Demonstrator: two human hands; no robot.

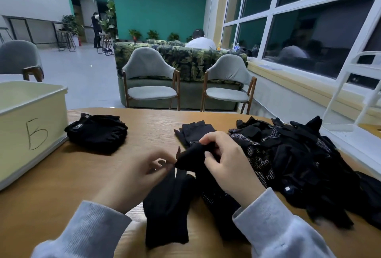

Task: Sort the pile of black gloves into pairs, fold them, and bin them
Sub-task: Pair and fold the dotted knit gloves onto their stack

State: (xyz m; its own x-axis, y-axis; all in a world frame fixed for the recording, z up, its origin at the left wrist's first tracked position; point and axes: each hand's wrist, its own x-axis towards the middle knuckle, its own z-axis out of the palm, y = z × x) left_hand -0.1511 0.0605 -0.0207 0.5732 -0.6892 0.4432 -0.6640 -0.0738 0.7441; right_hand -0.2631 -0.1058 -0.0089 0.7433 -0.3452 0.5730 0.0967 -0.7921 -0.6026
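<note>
Two grey chairs (151,76) stood beyond the wooden table (61,179), backed by a leaf-patterned sofa (191,59) (someone in white (201,41) sat past it). Potted plants (152,34) lined the teal wall (160,0).

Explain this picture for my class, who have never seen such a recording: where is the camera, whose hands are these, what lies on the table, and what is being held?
There is no machine here. A person wears one wide-angle camera on the head, so you look down at that person's own two hands in grey sleeves. On the wooden table lie a folded stack of gloves near a pale bin marked with a handwritten letter, a flat pair of gloves further back, and a loose pile of black gloves on the right. The right hand grips a black glove, and the left hand pinches its edge. More black gloves lie beneath the hands.
</note>
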